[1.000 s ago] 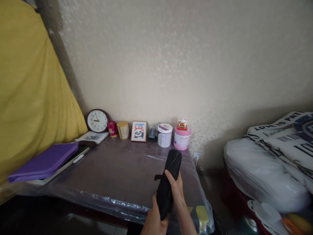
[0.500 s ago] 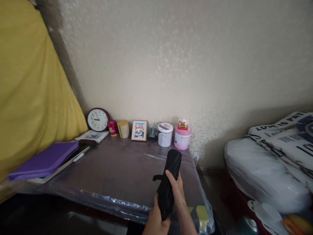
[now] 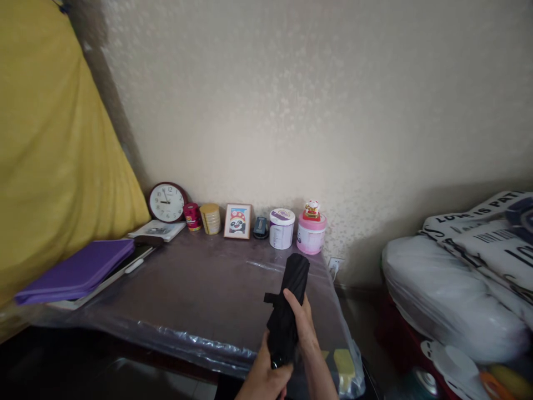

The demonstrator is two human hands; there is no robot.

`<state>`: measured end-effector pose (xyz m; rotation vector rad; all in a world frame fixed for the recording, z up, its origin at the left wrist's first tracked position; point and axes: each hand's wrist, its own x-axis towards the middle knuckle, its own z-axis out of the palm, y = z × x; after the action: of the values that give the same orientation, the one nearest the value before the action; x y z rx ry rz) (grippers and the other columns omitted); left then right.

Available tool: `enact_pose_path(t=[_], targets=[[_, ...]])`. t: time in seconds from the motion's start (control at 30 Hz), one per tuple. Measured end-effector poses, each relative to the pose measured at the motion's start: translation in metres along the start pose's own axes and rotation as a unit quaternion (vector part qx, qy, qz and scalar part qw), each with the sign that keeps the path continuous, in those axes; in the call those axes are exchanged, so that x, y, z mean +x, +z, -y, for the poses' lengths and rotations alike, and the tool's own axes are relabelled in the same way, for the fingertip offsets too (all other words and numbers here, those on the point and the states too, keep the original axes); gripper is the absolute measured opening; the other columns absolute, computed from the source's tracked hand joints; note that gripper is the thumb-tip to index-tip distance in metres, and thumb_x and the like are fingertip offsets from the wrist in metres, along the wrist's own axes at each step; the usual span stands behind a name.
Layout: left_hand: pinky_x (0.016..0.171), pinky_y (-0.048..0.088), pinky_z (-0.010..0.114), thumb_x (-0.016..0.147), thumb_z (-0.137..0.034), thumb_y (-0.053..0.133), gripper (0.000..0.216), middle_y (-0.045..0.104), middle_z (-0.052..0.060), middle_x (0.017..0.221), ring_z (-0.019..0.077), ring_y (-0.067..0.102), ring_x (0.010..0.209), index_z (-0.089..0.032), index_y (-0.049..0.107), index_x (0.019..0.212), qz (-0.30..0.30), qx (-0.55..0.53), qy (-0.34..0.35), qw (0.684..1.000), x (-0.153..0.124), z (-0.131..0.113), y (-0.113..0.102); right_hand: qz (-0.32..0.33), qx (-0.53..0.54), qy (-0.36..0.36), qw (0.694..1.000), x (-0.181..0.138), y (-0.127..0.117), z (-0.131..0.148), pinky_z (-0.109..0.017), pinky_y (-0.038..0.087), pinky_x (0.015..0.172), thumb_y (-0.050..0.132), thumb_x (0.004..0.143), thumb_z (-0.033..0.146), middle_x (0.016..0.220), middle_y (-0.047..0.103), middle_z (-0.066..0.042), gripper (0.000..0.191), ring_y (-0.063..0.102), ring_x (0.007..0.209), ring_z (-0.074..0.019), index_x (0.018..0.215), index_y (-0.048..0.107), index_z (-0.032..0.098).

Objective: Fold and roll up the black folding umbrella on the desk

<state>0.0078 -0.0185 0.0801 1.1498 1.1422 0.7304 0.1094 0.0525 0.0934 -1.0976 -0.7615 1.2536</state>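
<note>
A folded black umbrella (image 3: 295, 278) slants upward over the near right part of the table, its strap sticking out to the left. Around its lower end, by the handle, my left hand (image 3: 268, 369) is closed. My right hand (image 3: 303, 322) wraps the middle of the folded canopy from the right side, thumb lying across the fabric. Most fingers of both hands are hidden behind the umbrella.
Along the wall stand a clock (image 3: 167, 202), a pink tin (image 3: 192, 216), a yellow-lidded jar (image 3: 210, 219), a panda picture (image 3: 237, 221), and two tubs, white (image 3: 282, 229) and pink (image 3: 311, 238). A purple folder (image 3: 79, 272) lies left on the plastic-covered table (image 3: 200, 294). Bagged bedding (image 3: 449, 300) is right.
My left hand has shifted slightly down and left at the umbrella's lower end, where a shiny bit of handle now shows. The strap has swung a little upward. My right hand keeps its hold.
</note>
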Motion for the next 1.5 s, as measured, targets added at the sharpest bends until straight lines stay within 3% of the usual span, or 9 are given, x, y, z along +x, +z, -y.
enact_pose_path(t=[0.17,0.4,0.47,0.63,0.77,0.97,1.1,1.3,1.5], targets=[[0.079,0.041,0.026,0.066,-0.015,0.053,0.071,0.060,0.010,0.100,0.0201,0.058,0.092,-0.014,0.021,0.129,-0.110,0.119,0.084,0.983,0.003,0.011,-0.006,-0.042,-0.028,-0.022,0.998,-0.001,0.006,-0.001,-0.028,0.050,0.061,0.072,0.057,0.041,0.081,0.066,-0.003,0.058,0.062,0.069,-0.0191,0.106,0.054,0.016],[0.038,0.034,0.017,0.068,-0.031,0.055,0.086,0.056,-0.008,0.050,0.0074,0.043,0.032,-0.021,0.000,0.134,0.087,-0.087,0.019,0.992,-0.006,-0.013,-0.009,0.025,0.049,0.035,0.998,-0.006,0.006,0.001,-0.029,0.050,0.058,0.064,0.063,0.049,0.075,0.066,-0.002,0.058,0.062,0.065,-0.0190,0.111,0.051,0.019],[0.034,0.028,0.013,0.068,-0.029,0.054,0.085,0.049,-0.011,0.041,0.0052,0.037,0.028,-0.019,0.002,0.134,0.075,-0.103,0.022,0.992,-0.005,-0.012,-0.004,0.034,0.022,0.028,0.999,-0.004,0.004,0.001,-0.030,0.050,0.060,0.064,0.064,0.049,0.078,0.066,-0.003,0.059,0.062,0.068,-0.0200,0.112,0.050,0.018],[0.028,0.026,0.013,0.068,-0.024,0.051,0.068,0.038,-0.014,0.036,0.0052,0.032,0.024,-0.019,0.022,0.129,-0.053,-0.007,0.011,0.999,0.002,-0.001,-0.001,-0.027,-0.156,-0.065,0.985,0.008,-0.002,-0.002,-0.034,0.044,0.083,0.067,0.061,0.046,0.103,0.062,-0.008,0.067,0.057,0.094,-0.0238,0.118,0.047,0.017],[0.029,0.031,0.014,0.068,-0.020,0.048,0.069,0.042,-0.012,0.038,0.0068,0.037,0.026,-0.023,0.018,0.130,-0.042,0.014,-0.014,0.999,0.001,-0.001,-0.014,-0.047,-0.287,-0.215,0.932,0.016,-0.009,-0.009,-0.040,0.033,0.096,0.066,0.063,0.045,0.121,0.050,-0.010,0.072,0.046,0.111,-0.0256,0.126,0.042,0.020],[0.030,0.031,0.012,0.068,-0.021,0.050,0.072,0.041,-0.013,0.038,0.0055,0.037,0.026,-0.022,0.016,0.131,-0.013,-0.010,-0.015,1.000,0.000,-0.005,-0.024,0.031,-0.382,-0.366,0.848,0.016,-0.011,-0.013,-0.039,0.034,0.095,0.052,0.078,0.036,0.115,0.053,-0.007,0.026,0.047,0.107,-0.0219,0.099,0.063,0.026],[0.029,0.031,0.012,0.068,-0.023,0.052,0.071,0.043,-0.013,0.039,0.0056,0.038,0.026,-0.024,0.018,0.130,-0.007,-0.018,-0.015,1.000,0.002,0.001,-0.026,0.096,-0.335,-0.354,0.868,0.014,-0.008,-0.011,-0.037,0.037,0.088,0.050,0.080,0.033,0.092,0.061,-0.004,0.018,0.053,0.089,-0.0195,0.082,0.066,0.025],[0.030,0.033,0.014,0.069,-0.018,0.045,0.065,0.043,-0.012,0.043,0.0065,0.039,0.029,-0.024,0.019,0.128,-0.021,0.031,-0.009,0.999,0.011,0.009,-0.031,0.058,-0.235,-0.251,0.937,0.011,-0.012,-0.017,-0.023,0.039,0.065,0.049,0.079,0.039,0.068,0.052,0.001,0.023,0.048,0.066,-0.0139,0.069,0.057,0.020],[0.036,0.038,0.022,0.070,-0.018,0.049,0.057,0.053,-0.005,0.054,0.0092,0.044,0.030,-0.024,0.027,0.123,-0.064,0.124,-0.030,0.990,0.015,0.008,-0.036,0.074,-0.198,-0.185,0.960,0.006,-0.016,-0.020,-0.021,0.035,0.056,0.051,0.077,0.042,0.060,0.046,0.003,0.026,0.042,0.058,-0.0118,0.066,0.056,0.020]])
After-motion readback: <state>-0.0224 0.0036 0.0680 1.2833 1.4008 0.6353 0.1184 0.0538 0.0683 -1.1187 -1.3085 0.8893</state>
